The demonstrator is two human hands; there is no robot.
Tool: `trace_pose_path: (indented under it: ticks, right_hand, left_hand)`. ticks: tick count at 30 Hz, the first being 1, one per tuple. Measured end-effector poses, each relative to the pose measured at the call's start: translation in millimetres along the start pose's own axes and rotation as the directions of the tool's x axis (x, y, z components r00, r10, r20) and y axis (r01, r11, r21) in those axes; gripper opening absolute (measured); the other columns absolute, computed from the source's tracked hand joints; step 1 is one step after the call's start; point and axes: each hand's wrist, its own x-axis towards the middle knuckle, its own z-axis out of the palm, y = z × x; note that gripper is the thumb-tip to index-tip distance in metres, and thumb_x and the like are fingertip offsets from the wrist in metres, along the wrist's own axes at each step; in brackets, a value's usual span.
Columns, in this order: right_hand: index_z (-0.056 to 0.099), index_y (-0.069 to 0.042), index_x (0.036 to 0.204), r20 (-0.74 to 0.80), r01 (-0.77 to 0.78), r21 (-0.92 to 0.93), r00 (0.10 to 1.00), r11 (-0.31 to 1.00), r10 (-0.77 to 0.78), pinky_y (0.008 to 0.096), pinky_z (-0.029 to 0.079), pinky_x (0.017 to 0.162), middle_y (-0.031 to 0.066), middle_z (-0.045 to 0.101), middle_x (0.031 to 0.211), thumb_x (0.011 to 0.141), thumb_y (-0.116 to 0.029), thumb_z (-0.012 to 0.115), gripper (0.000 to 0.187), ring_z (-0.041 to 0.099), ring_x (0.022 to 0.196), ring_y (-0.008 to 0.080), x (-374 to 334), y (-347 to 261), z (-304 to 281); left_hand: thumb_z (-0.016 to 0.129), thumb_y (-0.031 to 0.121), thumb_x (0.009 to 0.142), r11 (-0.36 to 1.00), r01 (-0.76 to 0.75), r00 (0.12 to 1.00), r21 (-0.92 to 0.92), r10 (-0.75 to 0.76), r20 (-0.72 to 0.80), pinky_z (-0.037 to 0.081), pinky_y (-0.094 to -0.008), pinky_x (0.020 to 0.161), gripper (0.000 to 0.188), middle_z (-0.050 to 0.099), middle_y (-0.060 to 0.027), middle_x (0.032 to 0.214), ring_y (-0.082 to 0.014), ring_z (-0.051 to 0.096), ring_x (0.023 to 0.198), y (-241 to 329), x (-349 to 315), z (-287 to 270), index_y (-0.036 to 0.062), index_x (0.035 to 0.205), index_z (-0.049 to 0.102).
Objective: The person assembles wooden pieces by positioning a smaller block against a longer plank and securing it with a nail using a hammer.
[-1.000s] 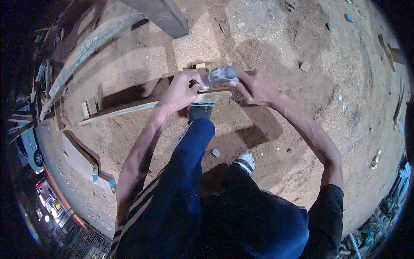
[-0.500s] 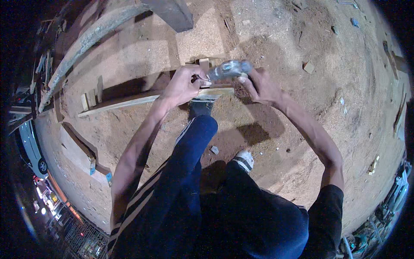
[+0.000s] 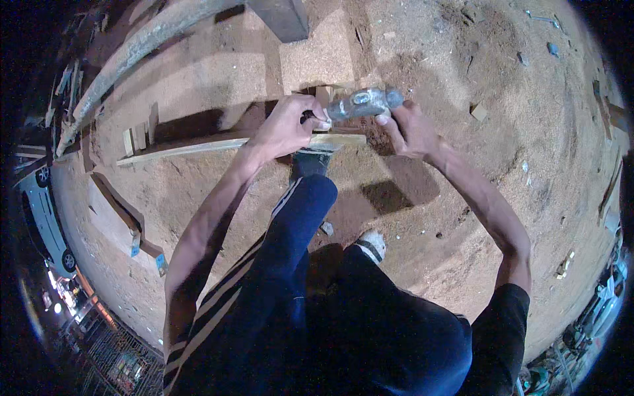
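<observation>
Sawdust-covered ground [image 3: 502, 171] lit at night | left hand [image 3: 290, 125] is gripping a small wooden block [image 3: 323, 99] above a long plank [image 3: 198, 145] | right hand [image 3: 413, 129] is clasping a grey metal hammer head [image 3: 362, 103] beside it | foot is pinning the plank | work appears midway, block not yet fixed.

Left hand [image 3: 290, 125] covers one end of the grey tool [image 3: 362, 103] — its make can't be told. Plank [image 3: 198, 144] passes behind the hand and the shoe [image 3: 309, 162]. Clutter at the dark rim — too blurred to name. Post [image 3: 281, 16] cut by top edge.
</observation>
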Motion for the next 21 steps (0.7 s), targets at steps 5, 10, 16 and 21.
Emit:
trace_pose_path:
  ticks: [5,10,16,21]
  right_hand:
    - [0.061,-0.004,0.118,0.070,-0.054,0.060,0.996,0.997,0.049,0.0488,0.051,0.061,0.0203,0.063,0.070,0.103,-0.031,0.051,0.033,0.064,0.061,0.0392,9,0,-1]
    - [0.063,-0.002,0.113,-0.090,-0.032,0.037,0.995,0.999,0.035,0.0504,0.051,0.062,0.0212,0.062,0.070,0.101,-0.030,0.054,0.031,0.062,0.060,0.0400,4,-13,6]
    - [0.064,0.000,0.111,-0.081,-0.283,0.128,0.952,0.951,0.294,0.0431,0.045,0.058,0.0148,0.058,0.065,0.102,-0.032,0.052,0.035,0.057,0.057,0.0282,-13,0,16]
    - [0.063,-0.002,0.113,-0.142,-0.295,0.200,0.935,0.935,0.325,0.0397,0.044,0.057,0.0110,0.059,0.066,0.102,-0.032,0.053,0.034,0.056,0.059,0.0224,-15,1,15]
  left_hand:
    - [0.062,-0.003,0.083,0.991,0.097,0.990,0.090,-0.105,0.096,0.053,-0.0380,0.079,0.010,0.071,-0.0191,0.090,-0.0289,0.069,0.085,3,-7,-10,-0.0035,0.090,0.070]
    - [0.068,0.004,0.086,0.976,0.217,0.974,0.021,-0.217,0.062,0.053,-0.0370,0.078,0.015,0.072,-0.0174,0.092,-0.0243,0.068,0.085,9,-6,-16,-0.0033,0.098,0.073]
    - [0.073,0.009,0.085,0.988,0.152,0.983,0.007,-0.151,-0.103,0.052,-0.0360,0.078,0.014,0.073,-0.0156,0.092,-0.0245,0.069,0.085,14,-14,-2,0.0012,0.095,0.077]
    - [0.075,0.013,0.086,0.982,0.179,0.971,-0.057,-0.186,-0.152,0.053,-0.0336,0.080,0.015,0.075,-0.0141,0.091,-0.0221,0.071,0.086,3,-12,-1,0.0029,0.096,0.077]
